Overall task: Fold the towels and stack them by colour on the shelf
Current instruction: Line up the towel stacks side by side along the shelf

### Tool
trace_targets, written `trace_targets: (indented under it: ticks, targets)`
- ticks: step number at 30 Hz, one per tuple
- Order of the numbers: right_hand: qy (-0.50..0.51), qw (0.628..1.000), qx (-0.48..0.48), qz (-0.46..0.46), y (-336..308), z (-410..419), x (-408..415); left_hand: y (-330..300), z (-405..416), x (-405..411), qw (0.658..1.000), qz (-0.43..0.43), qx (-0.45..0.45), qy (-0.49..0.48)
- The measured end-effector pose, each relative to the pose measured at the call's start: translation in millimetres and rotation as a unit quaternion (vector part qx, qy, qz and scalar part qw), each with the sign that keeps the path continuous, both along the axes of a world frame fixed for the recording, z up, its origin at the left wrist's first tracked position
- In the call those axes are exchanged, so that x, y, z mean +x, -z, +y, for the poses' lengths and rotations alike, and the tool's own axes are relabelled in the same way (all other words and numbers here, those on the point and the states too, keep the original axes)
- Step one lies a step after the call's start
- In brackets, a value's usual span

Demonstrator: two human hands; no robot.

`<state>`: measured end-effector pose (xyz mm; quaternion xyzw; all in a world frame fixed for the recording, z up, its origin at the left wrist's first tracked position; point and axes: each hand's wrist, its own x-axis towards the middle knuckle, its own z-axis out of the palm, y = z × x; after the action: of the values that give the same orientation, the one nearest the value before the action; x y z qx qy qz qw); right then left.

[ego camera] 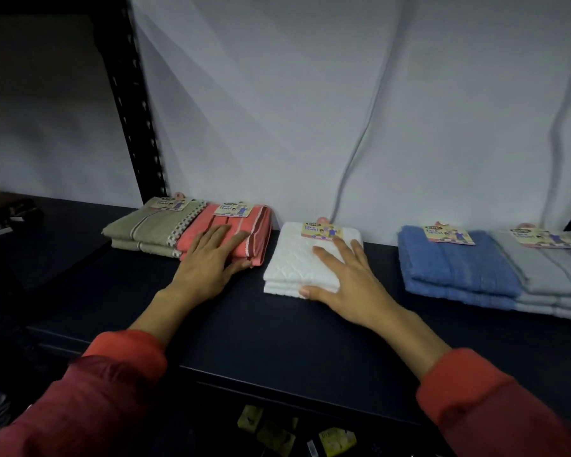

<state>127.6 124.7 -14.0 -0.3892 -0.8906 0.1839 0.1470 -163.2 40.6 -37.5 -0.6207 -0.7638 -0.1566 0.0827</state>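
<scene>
Nearest the camera, two red sleeves [495, 400] are seen reaching forward over the dark shelf [244, 324]. The left hand [208, 258] is laid flat, fingers straight and slightly spread, on the coral towel stack [244, 222], its thumb against the stack's front corner; nothing is gripped. The right hand [346, 278] is spread flat on the white towel stack [294, 258], thumb at the front edge, likewise holding nothing. Both are judged to be pressing the piles down and squaring them. Five folded stacks are ranged in a row against the white backdrop [310, 94], one colour each: olive towels [142, 225] touching the coral, white apart in the middle, blue towels [455, 265] and grey towels [554, 272] touching at far right. The sorting appears nearly done. A card tag [322, 231] is carried on each top towel; "Face Towel" is legible, smaller print is not.
</scene>
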Motion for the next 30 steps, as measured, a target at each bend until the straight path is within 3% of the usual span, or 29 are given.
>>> trace_targets:
  ticks: [9, 12, 15, 23, 27, 30]
  targets:
    - [-0.005, 0.999, 0.043, 0.020, 11, 34, -54, 2, -6, -11, 0.999, -0.049, 0.017, 0.016]
    - [-0.004, 0.992, 0.002, 0.124, 10, 34, -47, 2, 0, -8, 0.999, -0.043, 0.029, 0.003]
    - [0.059, 0.953, -0.101, 0.280, 1, 38, -45, 2, 6, -3, 0.999, -0.025, 0.032, -0.013]
    - [0.045, 0.983, -0.074, 0.163, 15, 46, -52, 3, 8, 0, 0.999, -0.042, 0.026, -0.010]
    - [0.037, 0.980, -0.068, 0.184, 6, 38, -44, -1, 1, 8, 0.998, -0.046, 0.041, -0.016]
    - [0.058, 0.973, 0.020, 0.224, -13, 31, -13, -10, -7, 34, 0.996, -0.032, 0.081, 0.002]
